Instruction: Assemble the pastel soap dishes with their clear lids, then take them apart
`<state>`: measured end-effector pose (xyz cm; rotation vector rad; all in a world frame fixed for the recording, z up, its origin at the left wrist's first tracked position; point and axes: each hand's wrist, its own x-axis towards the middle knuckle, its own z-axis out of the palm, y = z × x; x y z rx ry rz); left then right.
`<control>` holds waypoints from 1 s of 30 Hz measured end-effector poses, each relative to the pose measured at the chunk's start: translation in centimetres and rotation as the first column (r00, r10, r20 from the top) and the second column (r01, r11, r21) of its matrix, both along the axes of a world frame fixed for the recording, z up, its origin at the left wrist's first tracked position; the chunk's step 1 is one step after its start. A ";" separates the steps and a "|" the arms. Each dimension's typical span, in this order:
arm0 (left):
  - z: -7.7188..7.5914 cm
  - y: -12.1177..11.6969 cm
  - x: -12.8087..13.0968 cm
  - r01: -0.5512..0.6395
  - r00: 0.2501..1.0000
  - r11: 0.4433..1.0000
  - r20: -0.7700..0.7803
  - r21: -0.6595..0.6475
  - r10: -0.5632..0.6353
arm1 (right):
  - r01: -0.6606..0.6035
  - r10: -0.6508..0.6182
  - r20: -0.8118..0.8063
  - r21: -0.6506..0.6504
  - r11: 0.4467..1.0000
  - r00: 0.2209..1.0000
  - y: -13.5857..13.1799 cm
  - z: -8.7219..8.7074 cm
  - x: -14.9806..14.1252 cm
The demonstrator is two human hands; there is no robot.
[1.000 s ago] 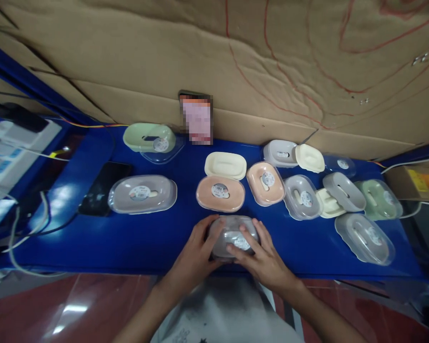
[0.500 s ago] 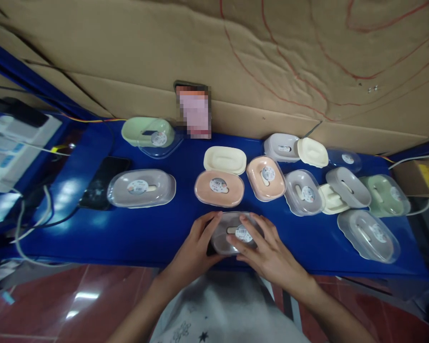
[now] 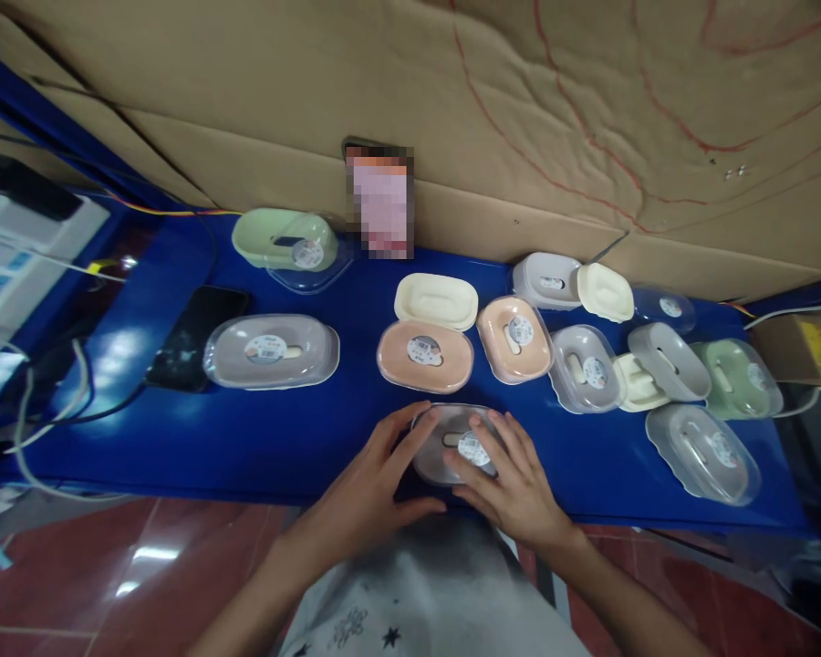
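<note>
A grey oval soap dish (image 3: 432,461) with a clear cover and a round label lies at the table's front edge between my hands. Around its left end curves my left hand (image 3: 389,470); its fingertips reach the back left edge, and its thumb stretches out apart from the front edge. My right hand (image 3: 510,465) spans the right part, fingers spread on the clear cover and thumb by the front edge. Just behind is a peach soap dish (image 3: 393,358) under a clear cover, and behind that a cream tray (image 3: 436,301).
More covered dishes stand at right, including a peach one (image 3: 534,351) and a grey one (image 3: 704,465). A grey dish (image 3: 229,356) lies left by a black phone (image 3: 198,342). Another phone (image 3: 383,201) leans on the cardboard wall (image 3: 260,91). Cables (image 3: 31,456) run along the left side.
My left thumb has moved off the dish's front edge and now stretches apart from it. My right fingers remain on the cover. The camera view has shifted slightly.
</note>
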<state>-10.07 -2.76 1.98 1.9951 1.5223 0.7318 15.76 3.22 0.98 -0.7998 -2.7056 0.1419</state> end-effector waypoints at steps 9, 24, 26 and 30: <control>0.6 3.5 -1.9 -0.055 0.912 0.965 -0.380 0.256 0.153 | 0.442 -0.442 0.006 0.011 0.897 0.897 -1.2 1.5 0.8; -2.8 -7.5 -7.3 -0.495 0.768 0.741 -0.171 0.454 0.617 | 0.072 -0.109 -0.180 -0.202 0.977 0.978 10.3 1.4 -10.0; -2.4 -7.4 -8.1 -0.514 0.751 0.720 -0.162 0.467 0.641 | 0.126 -0.148 -0.139 -0.160 0.979 0.979 11.9 1.1 -10.2; 0.9 -3.9 -10.8 -0.435 0.767 0.721 -0.196 0.540 0.610 | 0.139 -0.135 0.102 -0.038 0.990 0.986 13.1 1.0 -10.2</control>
